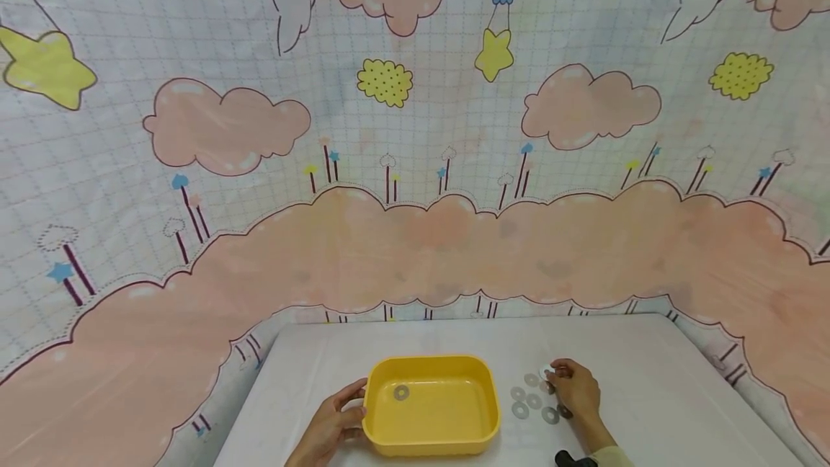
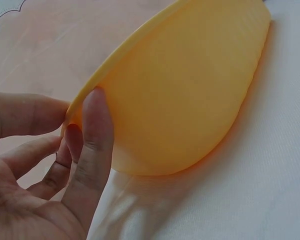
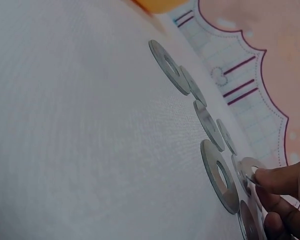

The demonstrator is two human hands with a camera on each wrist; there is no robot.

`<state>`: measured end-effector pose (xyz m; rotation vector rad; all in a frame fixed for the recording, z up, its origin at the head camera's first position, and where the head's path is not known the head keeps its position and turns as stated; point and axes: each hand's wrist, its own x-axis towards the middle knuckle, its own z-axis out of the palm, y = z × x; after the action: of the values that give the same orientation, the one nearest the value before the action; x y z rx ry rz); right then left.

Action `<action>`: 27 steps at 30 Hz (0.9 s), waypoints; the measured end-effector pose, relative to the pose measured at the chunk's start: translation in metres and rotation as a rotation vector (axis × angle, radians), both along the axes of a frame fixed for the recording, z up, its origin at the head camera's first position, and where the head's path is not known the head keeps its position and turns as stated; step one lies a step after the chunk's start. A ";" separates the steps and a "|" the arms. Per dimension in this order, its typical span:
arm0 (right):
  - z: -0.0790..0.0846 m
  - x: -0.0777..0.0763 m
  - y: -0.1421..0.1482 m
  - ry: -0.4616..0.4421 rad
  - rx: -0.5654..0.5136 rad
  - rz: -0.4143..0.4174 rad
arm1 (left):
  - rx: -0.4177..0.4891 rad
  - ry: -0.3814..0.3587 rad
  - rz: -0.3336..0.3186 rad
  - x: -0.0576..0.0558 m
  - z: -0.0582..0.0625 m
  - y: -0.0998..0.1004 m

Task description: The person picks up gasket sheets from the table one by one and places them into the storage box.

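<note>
My left hand (image 1: 331, 420) grips the left side of a yellow plastic bin (image 1: 428, 447). In the left wrist view, its thumb presses the outer wall while fingertips meet the bin's rim (image 2: 121, 54). One metal washer (image 1: 396, 394) lies inside on the bin's floor. To the right of the bin, my right hand (image 1: 579, 393) pinches another flat washer (image 3: 251, 162) between thumb and fingers, close over the table. Several loose grey washers (image 1: 534, 401) lie spread under and beside that hand, some touching one another.
A white-covered table (image 1: 324, 352) carries everything. Behind it hangs a patterned cloth (image 1: 454, 251) with clouds and stars. At the front edge, a black object (image 1: 572, 460) sits by the right sleeve (image 1: 612, 457).
</note>
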<state>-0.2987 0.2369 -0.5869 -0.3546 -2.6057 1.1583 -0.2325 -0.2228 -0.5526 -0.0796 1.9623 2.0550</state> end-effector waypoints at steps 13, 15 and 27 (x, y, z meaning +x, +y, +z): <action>0.004 0.002 0.000 -0.030 -0.148 -0.024 | -0.012 0.010 0.016 0.000 -0.001 0.000; 0.006 0.004 0.001 -0.031 -0.166 -0.019 | -0.011 0.014 0.014 0.000 -0.001 0.000; 0.022 0.013 0.002 -0.043 -0.205 0.044 | 0.008 0.013 0.000 0.001 -0.001 0.000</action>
<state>-0.2856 0.2390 -0.5654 -0.3691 -2.5486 1.4536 -0.2315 -0.2227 -0.5534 -0.0645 1.9621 2.0682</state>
